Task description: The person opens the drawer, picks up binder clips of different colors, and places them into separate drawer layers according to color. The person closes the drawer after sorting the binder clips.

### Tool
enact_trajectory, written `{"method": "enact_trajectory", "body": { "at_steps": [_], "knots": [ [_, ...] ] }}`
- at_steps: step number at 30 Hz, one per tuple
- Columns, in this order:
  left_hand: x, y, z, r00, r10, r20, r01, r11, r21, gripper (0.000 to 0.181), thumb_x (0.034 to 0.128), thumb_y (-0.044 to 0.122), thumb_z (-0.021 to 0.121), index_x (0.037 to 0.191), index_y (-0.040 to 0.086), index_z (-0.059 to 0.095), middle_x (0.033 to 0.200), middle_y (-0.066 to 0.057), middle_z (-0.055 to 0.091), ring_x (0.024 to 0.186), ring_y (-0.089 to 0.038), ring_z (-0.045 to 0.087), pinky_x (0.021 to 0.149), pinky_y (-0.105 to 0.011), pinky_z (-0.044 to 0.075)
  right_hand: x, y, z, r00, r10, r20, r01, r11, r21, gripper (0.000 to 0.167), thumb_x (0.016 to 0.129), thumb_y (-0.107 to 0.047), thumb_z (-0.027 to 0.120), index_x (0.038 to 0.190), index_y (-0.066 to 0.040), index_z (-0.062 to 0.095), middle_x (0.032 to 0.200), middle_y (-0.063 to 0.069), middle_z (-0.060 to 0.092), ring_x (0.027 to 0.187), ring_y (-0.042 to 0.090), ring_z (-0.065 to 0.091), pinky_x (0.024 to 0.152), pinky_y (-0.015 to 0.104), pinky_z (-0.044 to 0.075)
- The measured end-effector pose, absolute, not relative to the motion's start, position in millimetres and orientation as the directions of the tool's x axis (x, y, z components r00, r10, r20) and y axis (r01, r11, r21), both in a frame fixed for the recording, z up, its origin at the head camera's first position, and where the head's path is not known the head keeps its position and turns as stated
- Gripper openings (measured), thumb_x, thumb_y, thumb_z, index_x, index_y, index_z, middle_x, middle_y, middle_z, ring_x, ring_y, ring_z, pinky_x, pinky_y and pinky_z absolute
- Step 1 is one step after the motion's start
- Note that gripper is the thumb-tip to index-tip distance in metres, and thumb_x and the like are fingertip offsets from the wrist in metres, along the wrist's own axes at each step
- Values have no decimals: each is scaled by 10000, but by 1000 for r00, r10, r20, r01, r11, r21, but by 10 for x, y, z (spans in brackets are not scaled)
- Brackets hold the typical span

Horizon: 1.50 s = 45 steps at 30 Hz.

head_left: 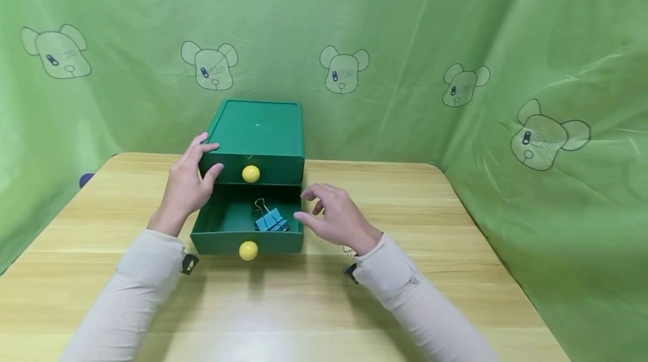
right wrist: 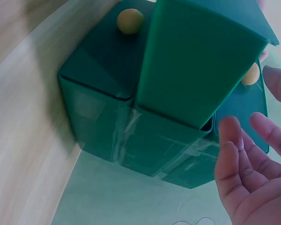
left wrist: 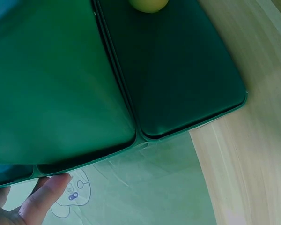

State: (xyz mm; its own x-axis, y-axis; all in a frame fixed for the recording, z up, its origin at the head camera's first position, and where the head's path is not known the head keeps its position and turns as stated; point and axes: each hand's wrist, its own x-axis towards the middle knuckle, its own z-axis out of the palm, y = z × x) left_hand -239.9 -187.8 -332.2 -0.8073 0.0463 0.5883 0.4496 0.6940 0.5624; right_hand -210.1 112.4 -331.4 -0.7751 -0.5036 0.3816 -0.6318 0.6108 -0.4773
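Note:
A green drawer cabinet (head_left: pixel 260 126) with yellow knobs stands on the table, its top drawer closed. The drawer below (head_left: pixel 228 243) is pulled out, and blue binder clips (head_left: pixel 271 220) lie toward its right side. My left hand (head_left: pixel 187 185) rests against the cabinet's upper left edge, fingers on the top and thumb near the front. Just right of the pulled-out drawer hovers my right hand (head_left: pixel 336 216), loosely bent and holding nothing. Its fingers (right wrist: pixel 228 164) appear beside the cabinet in the right wrist view, where a lower closed drawer (right wrist: pixel 103 61) also shows.
The wooden table (head_left: pixel 405 227) extends to both sides. Green curtains (head_left: pixel 395 25) with bear-head prints hang behind and at the sides. A small dark object (head_left: pixel 350 273) shows beside the right cuff, partly hidden. Something purple (head_left: pixel 86 180) sits past the table's left edge.

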Motion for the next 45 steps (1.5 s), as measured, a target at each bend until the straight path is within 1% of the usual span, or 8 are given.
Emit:
{"method": "enact_trajectory", "body": {
  "at_steps": [3,10,17,26,33,36,40,45],
  "knots": [
    [-2397,-1883,-3321,-807,46,589,451,693,562,400,968,147,600,1337,30,501,1523,-162,344,1356,-445,331,1090,-597,260,-2086,1178,-3340,-779,-500,377,-627,614,-479,306,866,-206,747,1086,-29,630,1064,90,664,780,207,654,699,334,569],
    [-2404,-1906,-3317,-799,43,600,456,693,558,396,968,147,600,1336,39,502,1521,-158,350,1350,-447,340,1091,-589,265,-2085,1317,-3426,-771,-520,367,-636,644,-424,261,878,-185,727,1068,-28,643,1033,77,671,746,162,630,670,255,537],
    [-2390,-1898,-3292,-801,43,597,453,696,558,399,968,142,599,1338,33,497,1522,-166,345,1354,-444,335,1094,-585,262,-2070,1445,-3510,-776,-551,309,-631,676,-380,250,882,-190,719,1064,-36,645,974,84,668,759,216,655,668,280,532],
    [-2407,-1888,-3309,-800,50,598,457,696,553,396,966,141,603,1332,28,499,1530,-153,337,1357,-442,330,1095,-591,256,-2015,1585,-3672,-822,-538,188,-565,724,-396,284,878,-212,730,1084,-35,646,942,88,663,748,202,636,666,295,524],
    [-2409,-1882,-3329,-799,50,599,459,695,554,395,967,141,603,1331,27,501,1527,-159,339,1360,-438,328,1099,-582,255,-1985,1706,-3804,-806,-582,110,-572,717,-399,284,846,-181,760,1038,-4,649,896,122,660,664,136,595,630,283,514],
    [-2408,-1882,-3332,-798,50,600,459,695,553,393,967,141,602,1329,26,502,1525,-163,340,1357,-442,331,1096,-586,258,-1964,1746,-3835,-810,-586,32,-552,742,-379,302,824,-202,783,1026,-15,659,888,108,656,650,116,567,623,302,507],
    [-2406,-1882,-3331,-796,49,603,460,696,551,394,966,139,603,1329,24,503,1521,-168,346,1351,-446,338,1091,-594,262,-1934,1786,-3865,-815,-573,-79,-523,789,-323,336,782,-238,823,1020,-50,679,886,73,647,723,149,575,653,344,513],
    [-2404,-1880,-3331,-798,47,600,457,696,553,396,967,142,602,1332,24,503,1522,-166,344,1352,-446,337,1090,-597,260,-1911,1819,-3918,-800,-582,-144,-524,795,-304,372,738,-253,852,1010,-58,690,806,8,611,694,115,542,634,291,497]
  ]
}}
